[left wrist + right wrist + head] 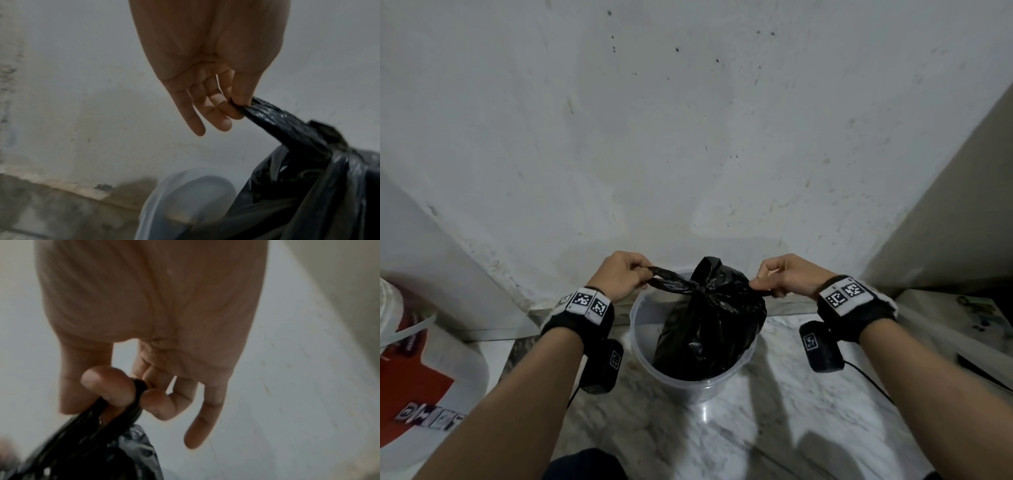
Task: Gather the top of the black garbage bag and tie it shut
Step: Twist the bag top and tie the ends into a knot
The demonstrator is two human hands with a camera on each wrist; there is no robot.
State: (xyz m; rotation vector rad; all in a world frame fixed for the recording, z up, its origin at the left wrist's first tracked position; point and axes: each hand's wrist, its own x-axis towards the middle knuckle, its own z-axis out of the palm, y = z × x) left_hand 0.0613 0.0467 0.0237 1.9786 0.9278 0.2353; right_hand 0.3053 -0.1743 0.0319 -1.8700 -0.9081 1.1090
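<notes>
A full black garbage bag (709, 325) stands inside a translucent white bucket (640, 342) against the wall. Its top is gathered, and a knot (700, 287) sits at the middle with two twisted ends stretched sideways. My left hand (625, 274) pinches the left end (277, 120) between thumb and fingers, the other fingers hanging loose. My right hand (779, 275) pinches the right end (115, 417) between thumb and curled fingers. A loose flap of the bag (710, 265) sticks up behind the knot.
A stained white wall (688, 120) rises just behind the bucket. A large white and red container (421, 370) stands at the left. At the right is a low ledge (962, 318) with a dark flat object on it. The floor (774, 428) is marbled tile.
</notes>
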